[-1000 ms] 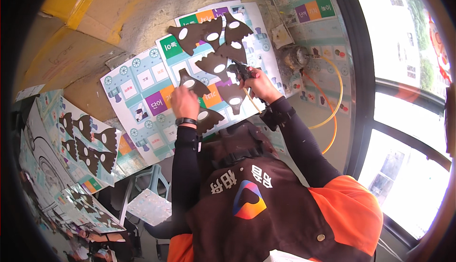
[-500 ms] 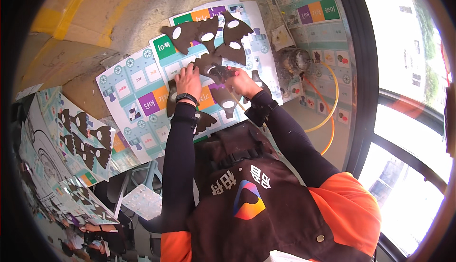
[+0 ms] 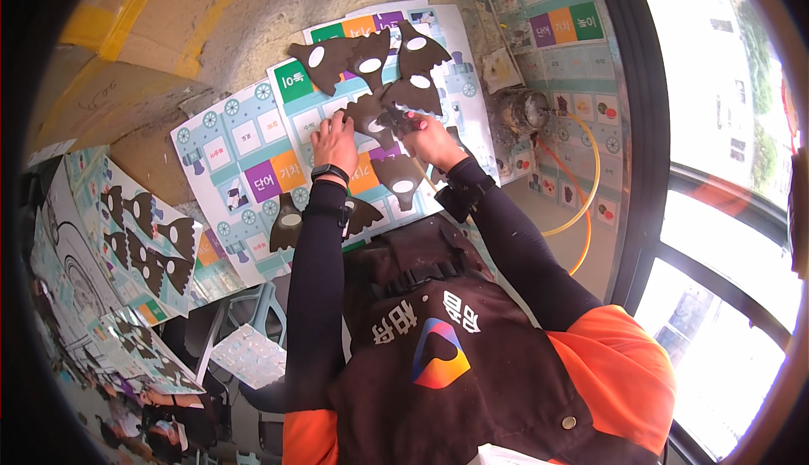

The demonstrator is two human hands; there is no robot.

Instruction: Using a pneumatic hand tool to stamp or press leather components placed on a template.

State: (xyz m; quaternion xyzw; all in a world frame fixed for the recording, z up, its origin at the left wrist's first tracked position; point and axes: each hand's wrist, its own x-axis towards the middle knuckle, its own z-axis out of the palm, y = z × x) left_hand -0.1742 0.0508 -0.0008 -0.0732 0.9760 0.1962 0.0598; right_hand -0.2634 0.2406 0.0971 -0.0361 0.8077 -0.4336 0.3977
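Several dark brown rocket-shaped cutouts point(image 3: 419, 52) with white ovals lie on pale printed board sheets point(image 3: 244, 162). My left hand point(image 3: 335, 141), with a black watch at the wrist, rests flat on the sheet, fingertips against the middle cutout point(image 3: 367, 115). My right hand point(image 3: 431, 138) is closed around a small red-tipped tool point(image 3: 409, 115) whose tip meets that same cutout. More cutouts lie below the hands point(image 3: 398, 174) and beside my left forearm point(image 3: 288, 221).
Another sheet with several brown cutouts point(image 3: 147, 237) lies at the left, above stacked printed sheets point(image 3: 93, 322). A round metal fitting point(image 3: 522, 111) with an orange hose point(image 3: 586, 187) sits right of the sheets. A dark window frame point(image 3: 645, 170) runs along the right. Yellow-marked concrete point(image 3: 160, 35) lies beyond.
My left hand has slid up the sheet from the lower cutouts to the middle cutout. My right hand has stayed at about the same spot with the tool.
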